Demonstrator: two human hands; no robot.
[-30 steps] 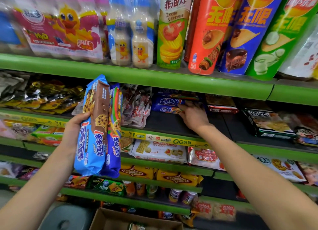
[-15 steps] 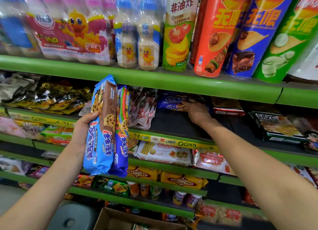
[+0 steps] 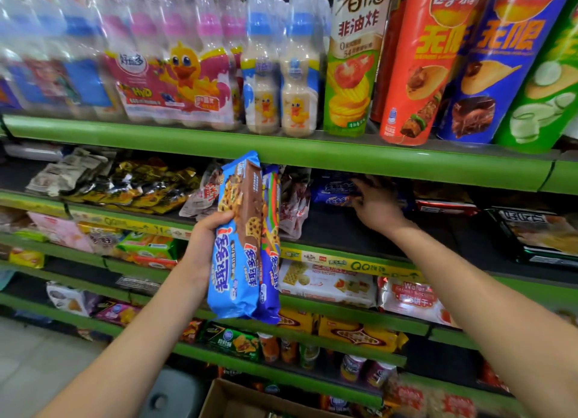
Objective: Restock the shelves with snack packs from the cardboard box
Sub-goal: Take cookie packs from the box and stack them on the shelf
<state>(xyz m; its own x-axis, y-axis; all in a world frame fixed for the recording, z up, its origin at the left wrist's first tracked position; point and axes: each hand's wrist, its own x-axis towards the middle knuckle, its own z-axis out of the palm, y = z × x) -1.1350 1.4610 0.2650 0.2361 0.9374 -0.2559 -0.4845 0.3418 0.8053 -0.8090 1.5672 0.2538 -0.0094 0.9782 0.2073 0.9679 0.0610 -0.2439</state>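
Cookie packs (image 3: 247, 239) upright in left hand (image 3: 203, 245) grip — right hand (image 3: 375, 208) splayed on shelved packs (image 3: 334, 192).

right hand (image 3: 377, 206) has pushed deeper, seemingly onto the shelved blue packs (image 3: 333, 192).

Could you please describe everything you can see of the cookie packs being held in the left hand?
The cookie packs are long, glossy plastic-film sleeves held upright, side by side, in front of the green shelves. At least two show: the nearer one is light blue with a brown panel, chocolate-chip cookie pictures and white characters; the one behind it is darker blue with rainbow stripes. Their crimped top ends reach the upper shelf's green edge. The left hand wraps their left side around mid-height, thumb in front. Nothing else visibly touches them.
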